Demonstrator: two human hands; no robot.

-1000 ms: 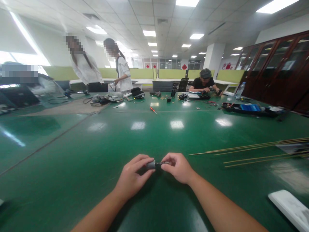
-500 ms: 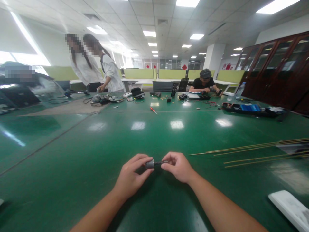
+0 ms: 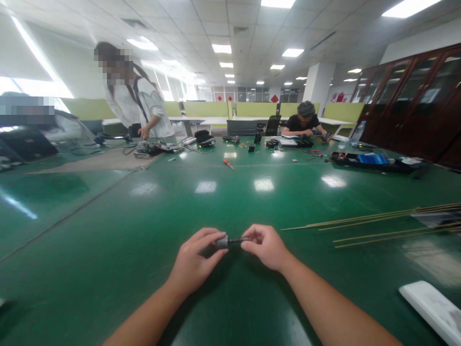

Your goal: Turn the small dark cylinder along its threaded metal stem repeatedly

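Over the green table, my left hand (image 3: 192, 259) holds a small grey metal cylinder (image 3: 222, 241) between thumb and fingers, much like a little motor, though its exact kind is unclear. A thin dark shaft (image 3: 235, 240) sticks out of its right end, lying level. My right hand (image 3: 265, 247) pinches a small dark ribbed piece (image 3: 245, 239) at the shaft's far end. My right fingertips partly cover that piece. Both hands face each other with a short stretch of shaft showing between them.
Thin brass-coloured rods (image 3: 374, 221) lie to the right, with a white case (image 3: 432, 310) nearer me. Farther off are a red screwdriver (image 3: 227, 164), a black tray of parts (image 3: 374, 162) and loose electronics (image 3: 154, 148). People are across the table, one bent over work (image 3: 304, 125).
My hands have drawn very slightly apart, and a little more of the thin shaft shows between them. At the back left, two standing people now overlap in view.
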